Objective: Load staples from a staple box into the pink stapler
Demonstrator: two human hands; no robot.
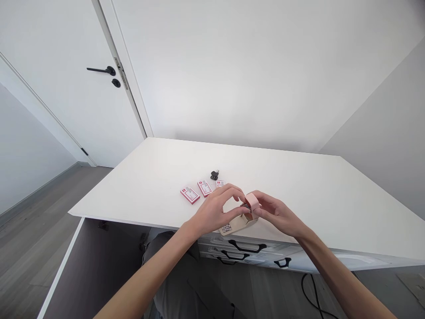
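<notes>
Near the front edge of the white cabinet top, both hands meet at a small cream-coloured holder (236,224) with a black-and-white patterned square on its end. A pink curved band (253,202) stands up at its right side. My right hand (278,215) is closed, thumb and fingers pinching this band. From the left, my left hand (221,210) is closed too, thumb and fingertips at the holder's opening. Something small and dark shows between the fingertips, too hidden to name. The holder's far side is covered by my fingers.
Two red-and-white small boxes (190,195) lie left of my hands, and a third box (220,183) is partly hidden behind the left one. A small black object (214,175) sits behind them. Black-handled drawers (247,246) are below the white top (139,186).
</notes>
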